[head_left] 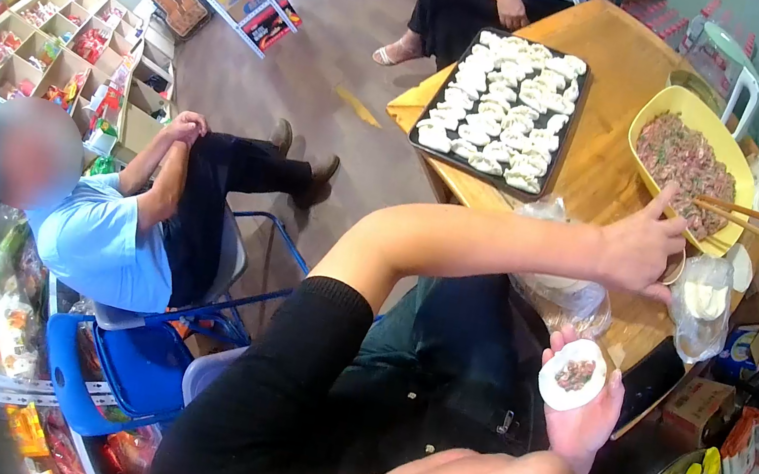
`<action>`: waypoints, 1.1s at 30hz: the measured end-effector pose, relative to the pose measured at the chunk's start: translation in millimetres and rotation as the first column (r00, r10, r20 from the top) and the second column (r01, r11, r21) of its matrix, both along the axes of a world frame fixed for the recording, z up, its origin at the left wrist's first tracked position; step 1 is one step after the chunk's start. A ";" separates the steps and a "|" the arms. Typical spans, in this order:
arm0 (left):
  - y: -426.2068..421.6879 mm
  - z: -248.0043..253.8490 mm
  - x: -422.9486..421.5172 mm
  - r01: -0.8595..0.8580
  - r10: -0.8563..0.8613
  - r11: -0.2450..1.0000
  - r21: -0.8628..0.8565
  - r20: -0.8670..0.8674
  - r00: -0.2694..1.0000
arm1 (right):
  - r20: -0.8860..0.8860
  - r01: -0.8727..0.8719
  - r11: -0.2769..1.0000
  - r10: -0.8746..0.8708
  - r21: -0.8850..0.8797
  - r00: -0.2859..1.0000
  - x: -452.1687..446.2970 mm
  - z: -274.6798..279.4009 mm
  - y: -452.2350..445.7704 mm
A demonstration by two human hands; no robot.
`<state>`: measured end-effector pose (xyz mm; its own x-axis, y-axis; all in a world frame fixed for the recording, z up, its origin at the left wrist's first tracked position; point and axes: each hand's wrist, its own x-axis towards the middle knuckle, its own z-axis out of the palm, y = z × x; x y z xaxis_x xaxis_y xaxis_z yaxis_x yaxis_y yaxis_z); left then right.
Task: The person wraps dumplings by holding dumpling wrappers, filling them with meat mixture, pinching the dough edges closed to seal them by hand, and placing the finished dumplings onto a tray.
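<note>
Wrapper [566, 398], pork-pink filling [575, 374] mid-disc, sits in right hand [581, 427], palm up, fingers and thumb cupping it. Left hand [637, 247], fingers spread, at yellow bowl [734, 153] rim near chopsticks [742, 211]; cannot tell if gripping anything. Bowl holds minced filling. Tray [454, 157] of dumplings [493, 110] on table [614, 86].
</note>
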<state>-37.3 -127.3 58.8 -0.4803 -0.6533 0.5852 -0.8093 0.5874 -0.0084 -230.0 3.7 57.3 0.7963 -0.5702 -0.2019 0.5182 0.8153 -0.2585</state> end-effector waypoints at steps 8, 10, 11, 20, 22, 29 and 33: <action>3.5 -3.7 0.2 -0.023 0.027 0.995 0.102 -0.037 0.999 | -0.020 0.034 0.999 -0.034 0.001 0.999 -1.2 -1.1 1.1; 5.4 -3.4 0.2 -0.022 0.026 0.995 0.098 -0.045 0.999 | -0.028 0.047 0.999 -0.047 0.006 0.999 0.3 0.8 2.6; 5.0 -2.5 0.9 -0.029 0.035 0.993 0.110 -0.059 0.998 | -0.027 0.056 0.998 -0.055 0.015 0.998 1.8 1.1 3.1; 38.5 40.9 16.3 -0.051 0.061 0.997 0.061 -0.184 0.981 | 0.033 0.047 0.996 -0.049 0.077 0.998 6.3 10.0 3.1; 44.3 38.8 27.8 -0.070 0.073 0.997 0.019 -0.184 0.980 | 0.046 0.043 0.994 -0.048 0.105 0.998 9.0 14.7 1.9; 59.9 37.6 50.8 -0.120 0.133 0.990 0.070 -0.233 0.963 | 0.013 0.033 0.993 -0.035 0.109 0.999 24.8 33.5 3.8; 70.5 43.7 50.1 -0.183 0.188 0.982 0.042 -0.266 0.945 | 0.031 0.051 0.992 -0.055 0.112 0.998 26.1 35.6 1.0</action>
